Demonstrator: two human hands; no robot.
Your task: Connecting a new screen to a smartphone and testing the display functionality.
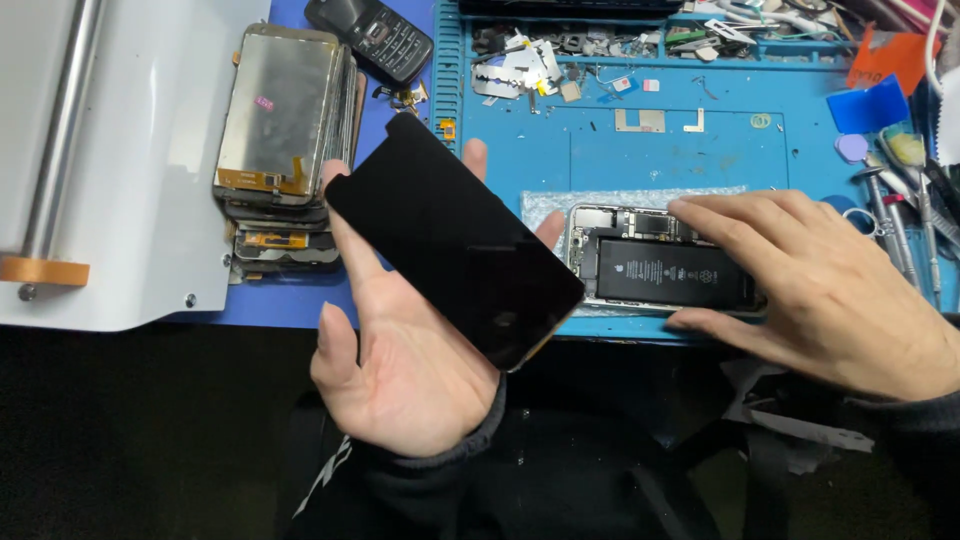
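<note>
My left hand [400, 370] holds a black phone screen panel [455, 240] flat across its fingers, glass side up, tilted diagonally above the front edge of the blue work mat [660, 150]. My right hand [830, 290] rests on an opened phone body [660, 265] lying on the mat, fingers at its top and bottom edges. The phone's black battery and circuit board are exposed. A strip of clear bubble wrap [545, 205] lies under the phone.
A stack of old screen panels [285, 140] stands at the left beside a white machine [110, 160]. A black keypad phone [375, 38] lies at the top. Small metal parts [530, 65] and screwdrivers [900, 220] crowd the mat's top and right edges.
</note>
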